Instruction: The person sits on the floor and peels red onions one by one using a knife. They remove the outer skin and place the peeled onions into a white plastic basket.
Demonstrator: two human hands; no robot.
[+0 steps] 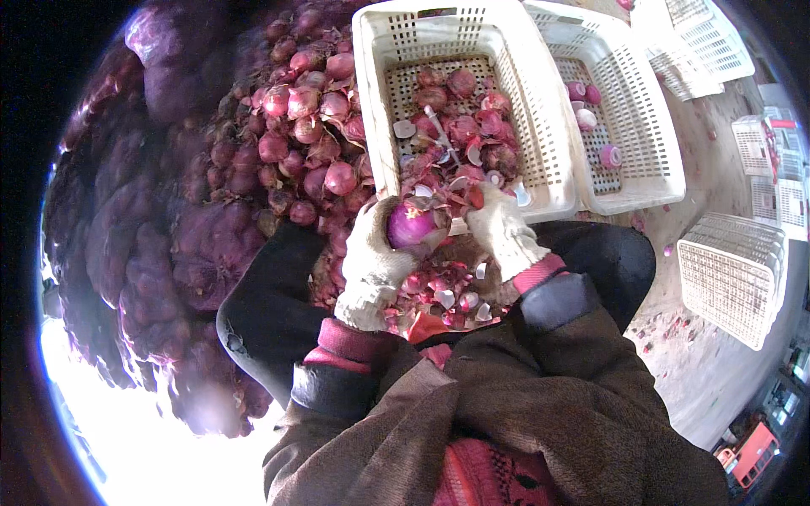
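My left hand [378, 256], in a white knit glove, holds a red onion [410, 224] with part of its purple flesh layer bare and dry skin on its right side. My right hand [503, 229], gloved the same way, is closed at the near edge of a white plastic crate [544, 126]; something red, perhaps onion skin or a handle, shows at its fingertips. In that crate lie unpeeled red onions [464, 128], loose skins and a pale stick-like thing [441, 133]. Onion peelings [443, 294] and white cut pieces lie between my knees.
A second white crate [658, 145] at the right holds several peeled onions [610, 156]. A heap of red onions [304, 126] lies at the left, beside filled purple mesh sacks [139, 240]. Stacked crates [728, 278] stand on the floor farther right, with scattered peelings near them.
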